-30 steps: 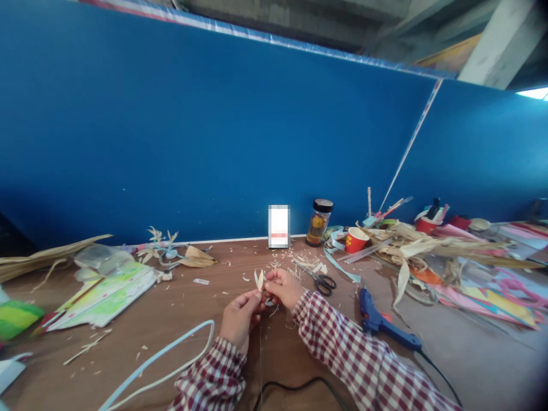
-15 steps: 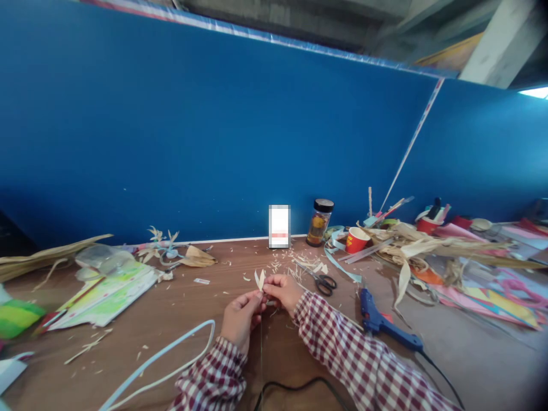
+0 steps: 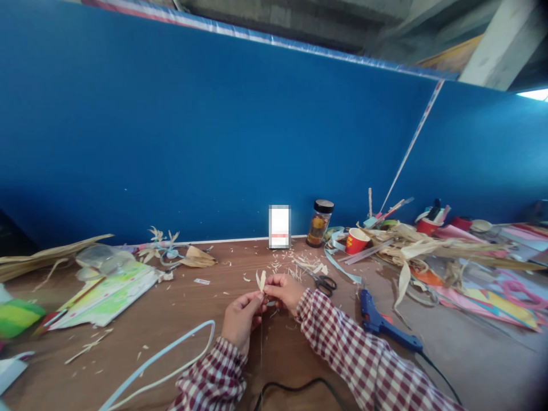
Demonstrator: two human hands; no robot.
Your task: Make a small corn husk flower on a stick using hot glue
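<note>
In the head view, my left hand (image 3: 242, 318) is closed in a pinch around the base of a small piece of pale corn husk (image 3: 261, 279). Two petal-like tips of the husk point up above the fingers. My right hand (image 3: 282, 293) pinches at the same piece from the right, its fingertips against the left ones. A thin, pale thread or wire (image 3: 261, 354) runs down from the left fingers toward the table's front. The fingers hide the lower part of the husk.
Black-handled scissors (image 3: 326, 284) lie among husk scraps beyond my right hand. A blue glue gun (image 3: 377, 319) rests right of my forearm. Behind stand a lidded jar (image 3: 319, 225) and a red paper cup (image 3: 357, 242). A white-and-blue loop (image 3: 171, 348) lies left.
Both hands stay nearly in place, still pinching the husk. The husk tips have shifted very slightly to the right.
</note>
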